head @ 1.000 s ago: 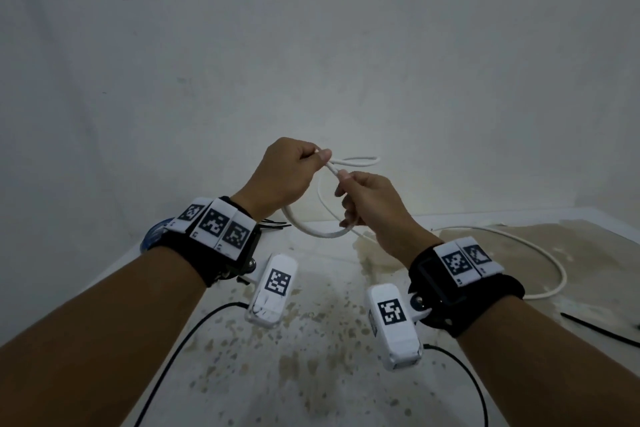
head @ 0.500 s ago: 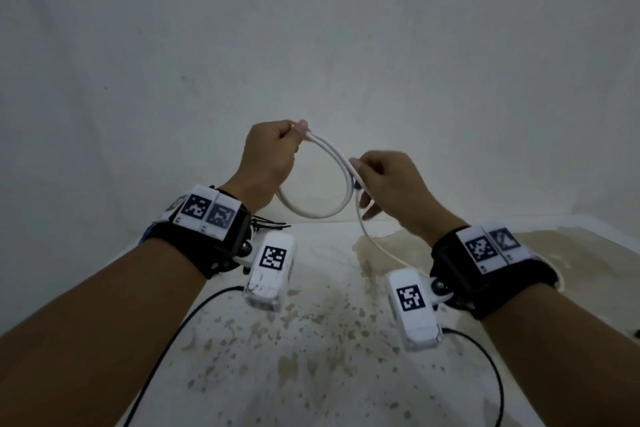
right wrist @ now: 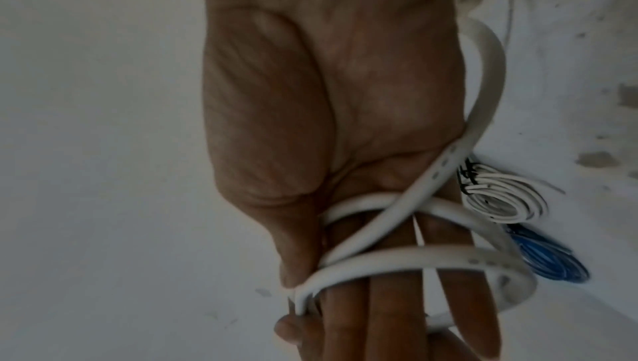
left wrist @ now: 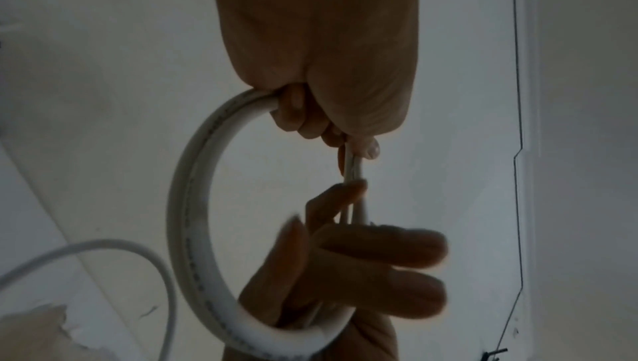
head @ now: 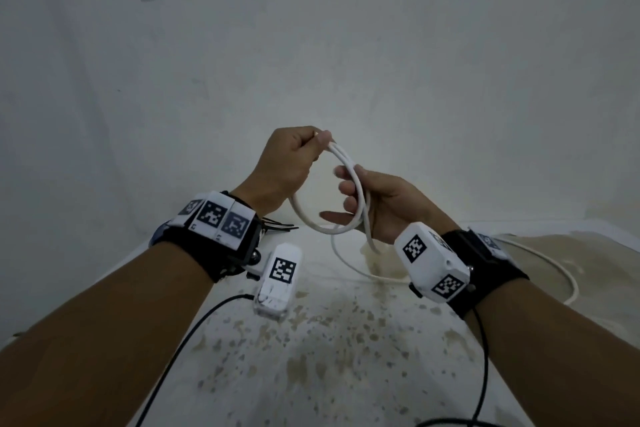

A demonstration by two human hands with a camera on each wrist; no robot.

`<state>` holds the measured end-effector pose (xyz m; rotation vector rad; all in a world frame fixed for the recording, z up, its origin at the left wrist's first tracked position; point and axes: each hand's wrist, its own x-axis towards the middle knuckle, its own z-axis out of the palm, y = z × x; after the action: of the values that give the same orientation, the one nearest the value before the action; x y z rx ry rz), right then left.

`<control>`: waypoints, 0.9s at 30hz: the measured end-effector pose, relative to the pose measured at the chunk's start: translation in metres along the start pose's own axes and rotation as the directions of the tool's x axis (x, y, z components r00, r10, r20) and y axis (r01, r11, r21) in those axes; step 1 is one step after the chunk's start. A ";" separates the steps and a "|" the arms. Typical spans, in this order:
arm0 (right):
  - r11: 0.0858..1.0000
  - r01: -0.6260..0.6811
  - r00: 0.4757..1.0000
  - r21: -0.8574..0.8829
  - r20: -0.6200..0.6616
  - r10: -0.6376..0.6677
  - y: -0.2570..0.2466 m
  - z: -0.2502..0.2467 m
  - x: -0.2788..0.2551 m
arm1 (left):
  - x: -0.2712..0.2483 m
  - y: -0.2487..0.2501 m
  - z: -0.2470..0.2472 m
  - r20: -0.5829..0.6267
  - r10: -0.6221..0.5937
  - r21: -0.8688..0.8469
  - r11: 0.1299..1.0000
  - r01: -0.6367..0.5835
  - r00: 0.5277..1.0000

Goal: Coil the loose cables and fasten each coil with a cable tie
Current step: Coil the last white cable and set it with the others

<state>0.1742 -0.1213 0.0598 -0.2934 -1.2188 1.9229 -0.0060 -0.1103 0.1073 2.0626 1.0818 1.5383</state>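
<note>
A white cable (head: 309, 219) is held in the air as a loop of about two turns. My left hand (head: 320, 143) pinches the top of the loop between thumb and forefinger, as the left wrist view confirms (left wrist: 355, 148). My right hand (head: 348, 194) is palm up, and its straight fingers (right wrist: 379, 320) reach through the loop. The strands lie across the fingers and palm. The rest of the cable (head: 569, 274) trails down over the table on the right.
The stained white table (head: 346, 374) meets a bare wall behind. A few black cable ties (head: 277, 225) lie behind my left wrist. A tied white coil (right wrist: 504, 197) and a blue coil (right wrist: 549, 257) lie on the table. Black camera leads cross the near side.
My left hand has lifted the pinched loop higher. My right hand has given up its pinch, turned palm up and slid its fingers through the loop, which now has a second turn.
</note>
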 end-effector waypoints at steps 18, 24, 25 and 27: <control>0.915 0.257 0.730 -0.310 -0.558 -0.394 -0.011 0.013 0.017 | -0.018 0.007 0.035 -0.184 -0.031 0.543 0.830 0.128 0.983; 0.855 0.518 0.645 -0.017 -0.649 -0.404 -0.027 0.014 0.013 | -0.072 0.034 0.077 0.627 -0.653 -0.201 0.391 0.898 0.425; 0.859 0.511 0.648 -0.019 -0.649 -0.399 -0.024 0.016 0.012 | -0.070 0.037 0.081 0.666 -0.612 -0.390 0.203 0.898 0.427; 0.879 0.470 0.641 -0.085 -0.652 -0.405 -0.016 0.014 0.009 | -0.053 0.036 0.087 0.563 -0.657 -0.684 -0.030 0.729 0.501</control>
<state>0.1684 -0.1205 0.0825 -0.5180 -0.6338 1.2626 0.0807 -0.1592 0.0665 0.5291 0.7385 0.9992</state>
